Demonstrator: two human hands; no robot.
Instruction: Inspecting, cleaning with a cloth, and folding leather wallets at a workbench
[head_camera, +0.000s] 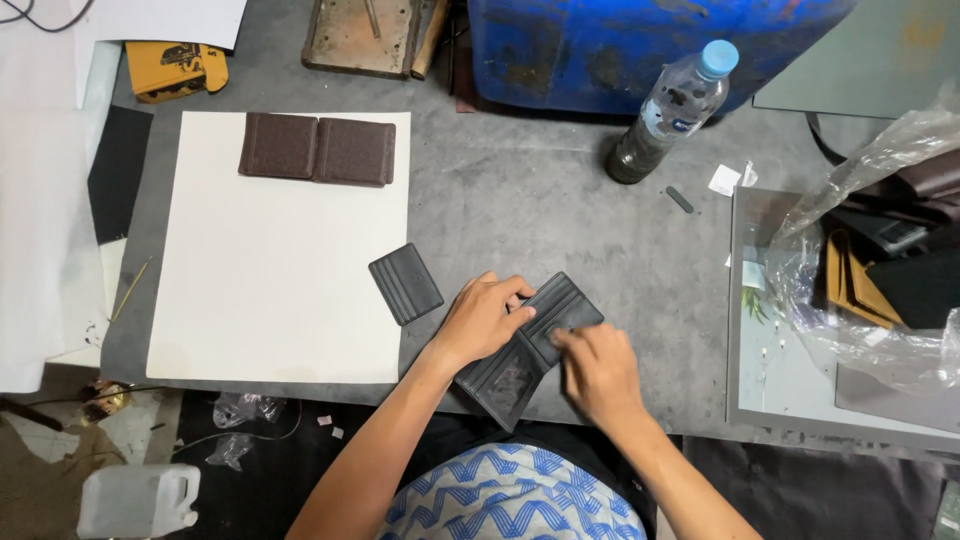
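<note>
An open black wallet (530, 345) lies on the grey table near its front edge, card slots facing up. My left hand (482, 318) presses on its middle, fingers bent over the fold. My right hand (597, 372) rests on the wallet's right half, fingertips at the card slots. A small black card holder (405, 284) lies just left of my left hand, half on a cream sheet (270, 270). On that sheet's far end sits an open brown wallet (317, 149).
A plastic water bottle (668, 112) with a blue cap stands at the back, before a blue drum (620, 45). A clear plastic bag (880, 270) with leather pieces lies on a grey board at the right. A white jug (138, 500) sits on the floor.
</note>
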